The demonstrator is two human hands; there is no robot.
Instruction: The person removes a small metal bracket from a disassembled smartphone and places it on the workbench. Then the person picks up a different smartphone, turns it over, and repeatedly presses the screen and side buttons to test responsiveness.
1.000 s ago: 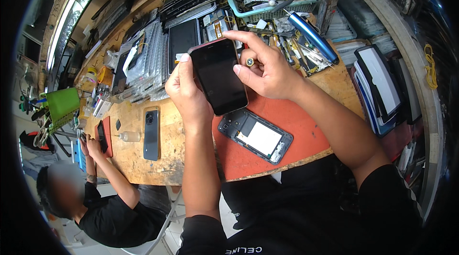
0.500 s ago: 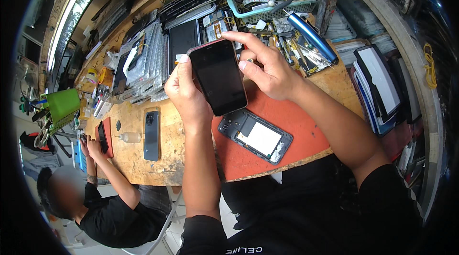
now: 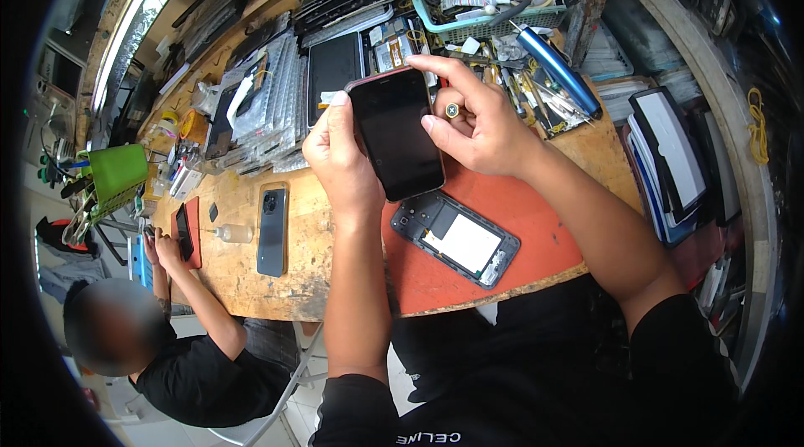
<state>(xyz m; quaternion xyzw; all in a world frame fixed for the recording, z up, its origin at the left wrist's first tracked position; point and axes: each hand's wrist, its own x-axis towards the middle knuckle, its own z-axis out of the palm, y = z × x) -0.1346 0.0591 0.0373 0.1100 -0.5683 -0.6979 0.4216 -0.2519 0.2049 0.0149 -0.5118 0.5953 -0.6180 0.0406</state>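
Observation:
A black smartphone (image 3: 399,141) with a dark screen is held up between my two hands, over the bench. My left hand (image 3: 342,164) is closed round its left side, with the thumb on the front edge. My right hand (image 3: 487,124) holds the other side: the index finger reaches the top edge and the thumb rests at the right edge. A ring shows on this hand. Below lies an opened dark phone body (image 3: 456,239) with a white rectangular area, on a red mat (image 3: 548,233). The held phone's back is hidden.
Left of my arm lie a dark phone (image 3: 272,231) and a small clear bottle (image 3: 234,233). Another person (image 3: 209,372) works at the far left. Behind are stacked phone parts (image 3: 272,103), a teal basket (image 3: 494,25) of supplies, a blue cylindrical tool (image 3: 557,70) and scattered hand tools.
The view has shifted slightly, so the bench sits a little further right in the picture. My hands keep the same hold on the smartphone.

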